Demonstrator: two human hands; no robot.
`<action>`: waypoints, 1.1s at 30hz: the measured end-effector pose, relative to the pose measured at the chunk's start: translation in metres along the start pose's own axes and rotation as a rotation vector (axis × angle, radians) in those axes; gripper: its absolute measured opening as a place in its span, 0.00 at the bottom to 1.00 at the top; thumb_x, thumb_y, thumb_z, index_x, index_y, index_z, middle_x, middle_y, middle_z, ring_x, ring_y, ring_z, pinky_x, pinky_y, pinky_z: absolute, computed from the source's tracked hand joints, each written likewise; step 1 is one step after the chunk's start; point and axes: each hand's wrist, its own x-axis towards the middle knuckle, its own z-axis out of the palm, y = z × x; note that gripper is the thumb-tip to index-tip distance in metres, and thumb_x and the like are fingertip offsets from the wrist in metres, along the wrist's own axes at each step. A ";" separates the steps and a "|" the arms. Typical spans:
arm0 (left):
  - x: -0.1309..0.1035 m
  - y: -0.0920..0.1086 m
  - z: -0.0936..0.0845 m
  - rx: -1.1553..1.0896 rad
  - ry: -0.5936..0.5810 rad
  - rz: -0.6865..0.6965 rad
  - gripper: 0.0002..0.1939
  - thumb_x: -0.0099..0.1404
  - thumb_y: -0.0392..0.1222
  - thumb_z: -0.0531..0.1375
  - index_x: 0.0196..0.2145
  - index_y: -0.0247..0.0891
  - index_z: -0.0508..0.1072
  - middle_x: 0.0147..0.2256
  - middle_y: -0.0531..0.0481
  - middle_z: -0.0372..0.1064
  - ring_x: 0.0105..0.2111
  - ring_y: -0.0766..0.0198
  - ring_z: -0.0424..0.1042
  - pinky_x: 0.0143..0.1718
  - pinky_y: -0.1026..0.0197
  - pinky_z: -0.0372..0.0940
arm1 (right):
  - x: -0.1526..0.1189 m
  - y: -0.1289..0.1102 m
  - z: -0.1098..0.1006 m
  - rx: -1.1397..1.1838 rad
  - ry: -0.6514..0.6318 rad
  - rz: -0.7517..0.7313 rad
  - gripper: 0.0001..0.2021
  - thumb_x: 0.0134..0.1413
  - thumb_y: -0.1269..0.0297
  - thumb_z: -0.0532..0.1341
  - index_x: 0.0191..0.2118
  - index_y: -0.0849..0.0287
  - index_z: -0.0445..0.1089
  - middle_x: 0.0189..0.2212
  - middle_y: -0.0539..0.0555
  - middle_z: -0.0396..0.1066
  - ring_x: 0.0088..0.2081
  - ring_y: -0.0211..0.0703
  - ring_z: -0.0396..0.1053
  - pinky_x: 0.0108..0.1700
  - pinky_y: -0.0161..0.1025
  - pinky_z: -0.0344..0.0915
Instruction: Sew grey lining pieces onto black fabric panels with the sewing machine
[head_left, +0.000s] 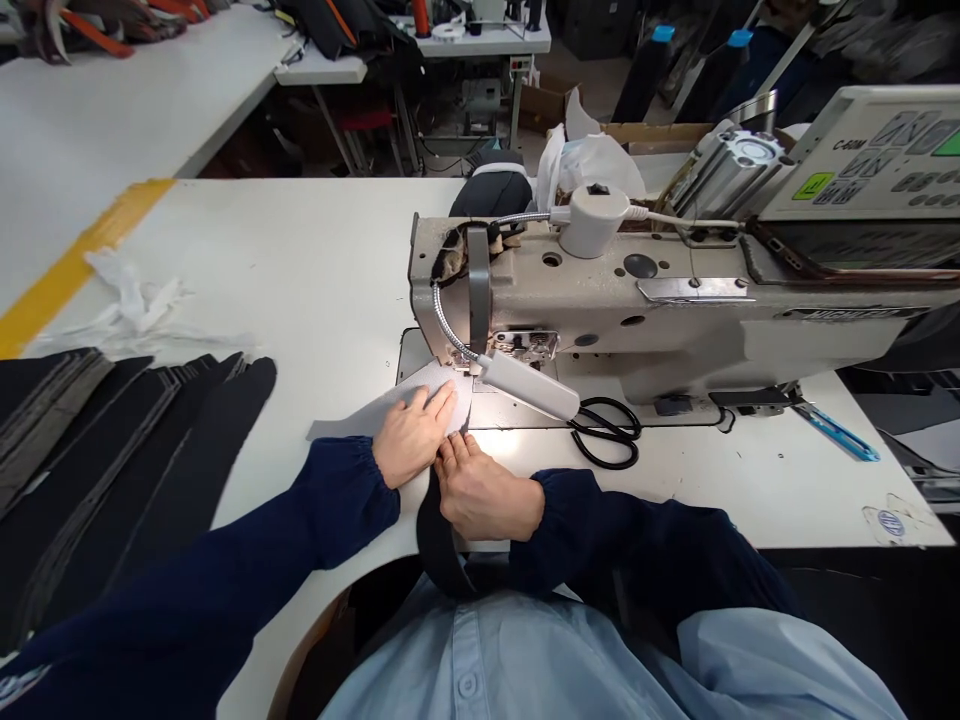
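My left hand (412, 430) lies on a light grey fabric piece (352, 415), its fingers stretched out flat toward the needle area of the sewing machine (562, 290). Close beside it, my right hand (484, 490) has its fingers bent and pressed together on a black strip (436, 530) at the near edge of the fabric. That strip hangs down over the table edge toward my lap. The fabric's far end reaches under the machine head, where the needle and presser foot are hard to make out. A white lamp (529, 385) on a bendable neck partly covers that area.
Black-handled scissors (600, 432) lie right of the lamp, and a blue cutter knife (836, 432) farther right. Dark fabric pieces (187, 450) are stacked at left, with white scraps (135, 295) behind them. A control panel (862, 160) stands above the machine.
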 end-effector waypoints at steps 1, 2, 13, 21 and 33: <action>0.003 0.000 0.000 0.002 0.009 -0.011 0.26 0.67 0.33 0.45 0.62 0.30 0.61 0.62 0.39 0.58 0.56 0.48 0.60 0.41 0.53 0.65 | -0.001 0.002 -0.001 -0.004 -0.025 -0.010 0.26 0.58 0.66 0.55 0.55 0.87 0.64 0.53 0.85 0.63 0.52 0.68 0.67 0.52 0.62 0.62; 0.006 0.001 0.000 0.007 0.020 -0.019 0.26 0.68 0.33 0.45 0.61 0.30 0.61 0.61 0.37 0.60 0.55 0.48 0.61 0.40 0.53 0.65 | -0.001 0.004 -0.002 -0.007 -0.049 -0.017 0.27 0.57 0.65 0.55 0.55 0.87 0.64 0.54 0.85 0.62 0.53 0.70 0.66 0.52 0.62 0.62; 0.027 0.002 -0.007 0.009 0.029 -0.107 0.20 0.67 0.32 0.48 0.56 0.30 0.66 0.53 0.33 0.65 0.52 0.48 0.63 0.40 0.54 0.65 | 0.002 0.020 -0.025 0.061 -0.248 0.006 0.31 0.55 0.58 0.58 0.54 0.86 0.65 0.56 0.87 0.58 0.56 0.74 0.64 0.54 0.61 0.61; 0.002 -0.022 -0.005 0.105 0.084 -0.020 0.25 0.65 0.25 0.48 0.56 0.42 0.66 0.39 0.41 0.68 0.40 0.53 0.66 0.31 0.57 0.59 | 0.003 0.023 -0.030 0.033 -0.257 0.029 0.30 0.56 0.60 0.57 0.55 0.86 0.65 0.57 0.86 0.57 0.56 0.73 0.63 0.55 0.60 0.61; -0.002 -0.009 -0.035 -0.016 -0.129 0.049 0.24 0.53 0.22 0.57 0.49 0.27 0.66 0.40 0.36 0.66 0.43 0.49 0.68 0.34 0.57 0.64 | -0.004 0.013 -0.017 -0.008 -0.160 -0.052 0.25 0.57 0.67 0.57 0.54 0.87 0.64 0.54 0.86 0.60 0.54 0.70 0.67 0.49 0.58 0.69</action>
